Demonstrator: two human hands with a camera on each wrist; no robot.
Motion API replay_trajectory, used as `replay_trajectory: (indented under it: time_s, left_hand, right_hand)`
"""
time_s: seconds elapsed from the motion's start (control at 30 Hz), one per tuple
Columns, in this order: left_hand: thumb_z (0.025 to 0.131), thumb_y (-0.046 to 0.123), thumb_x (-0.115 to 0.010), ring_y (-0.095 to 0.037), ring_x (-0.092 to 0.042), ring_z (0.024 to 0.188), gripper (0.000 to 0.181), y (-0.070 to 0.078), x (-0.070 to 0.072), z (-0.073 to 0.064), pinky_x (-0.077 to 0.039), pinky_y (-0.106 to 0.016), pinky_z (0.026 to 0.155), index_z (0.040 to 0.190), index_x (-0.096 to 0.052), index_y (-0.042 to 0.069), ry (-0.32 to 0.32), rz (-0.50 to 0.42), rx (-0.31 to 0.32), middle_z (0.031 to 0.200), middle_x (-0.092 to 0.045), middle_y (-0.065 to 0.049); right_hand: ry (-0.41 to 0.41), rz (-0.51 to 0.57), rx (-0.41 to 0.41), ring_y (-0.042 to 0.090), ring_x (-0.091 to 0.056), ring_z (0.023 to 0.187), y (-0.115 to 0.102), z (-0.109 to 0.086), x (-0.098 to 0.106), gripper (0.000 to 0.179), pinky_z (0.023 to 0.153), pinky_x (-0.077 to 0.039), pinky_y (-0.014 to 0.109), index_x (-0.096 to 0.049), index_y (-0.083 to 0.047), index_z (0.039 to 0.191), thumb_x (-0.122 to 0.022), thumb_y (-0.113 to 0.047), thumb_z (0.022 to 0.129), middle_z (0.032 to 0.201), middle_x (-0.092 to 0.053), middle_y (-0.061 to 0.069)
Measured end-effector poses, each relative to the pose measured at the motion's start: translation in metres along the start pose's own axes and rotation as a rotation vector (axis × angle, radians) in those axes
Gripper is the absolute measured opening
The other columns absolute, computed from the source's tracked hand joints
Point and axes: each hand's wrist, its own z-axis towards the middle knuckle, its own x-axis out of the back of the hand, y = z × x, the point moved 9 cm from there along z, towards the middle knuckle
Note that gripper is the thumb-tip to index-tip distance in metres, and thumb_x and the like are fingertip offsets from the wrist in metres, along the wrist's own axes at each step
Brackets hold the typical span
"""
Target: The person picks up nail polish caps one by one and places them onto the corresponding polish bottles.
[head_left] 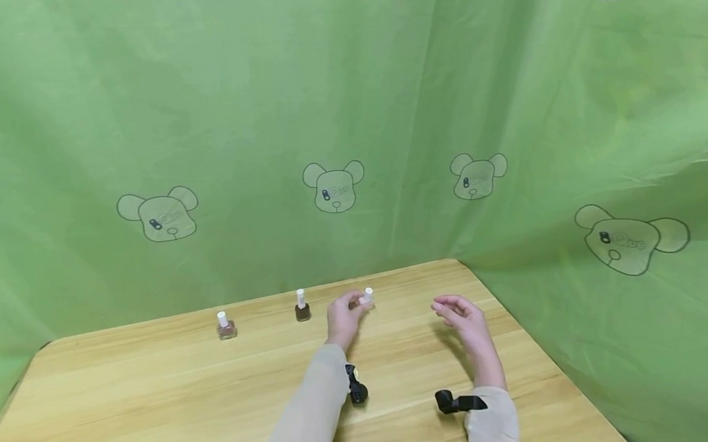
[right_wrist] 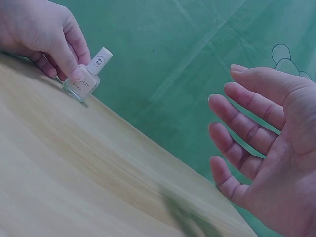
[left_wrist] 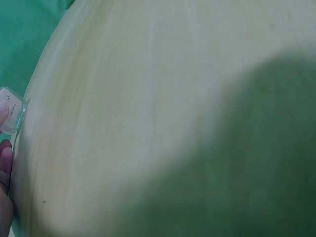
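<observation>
A small clear nail polish bottle [right_wrist: 85,85] with a pale body and a white cap is pinched between the thumb and fingers of my left hand [head_left: 343,320]. The bottle sits low at the table surface, slightly tilted in the right wrist view. Only the bottle's lower part and some fingertips show at the left edge of the left wrist view. My right hand [head_left: 467,322] hovers above the table to the right, fingers loosely spread and holding nothing. In the right wrist view its palm and relaxed fingers [right_wrist: 247,133] face the bottle from some distance.
A dark nail polish bottle [head_left: 301,308] and a pinkish one [head_left: 227,328], both white-capped, stand left of my left hand on the wooden table [head_left: 155,400]. A green printed curtain [head_left: 244,118] rises behind the table and along its right side.
</observation>
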Motion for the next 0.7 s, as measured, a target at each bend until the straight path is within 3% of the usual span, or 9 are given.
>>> replay_trajectory:
  time_s: [0.7]
  left_hand:
    - [0.085,0.016,-0.074,-0.024,-0.067,0.1,0.03,-0.0039,0.0065,0.0047,-0.056,-0.038,0.092,0.113,-0.069,0.007,-0.009,0.078,0.025,0.108,-0.073,-0.011]
  right_hand:
    - [-0.008,-0.014,0.049,0.001,-0.062,0.088,-0.0098,0.0018,-0.0077,0.031,0.084,-0.053,0.026,-0.062,-0.003,0.115,-0.069,-0.02,0.091,0.089,-0.069,-0.019]
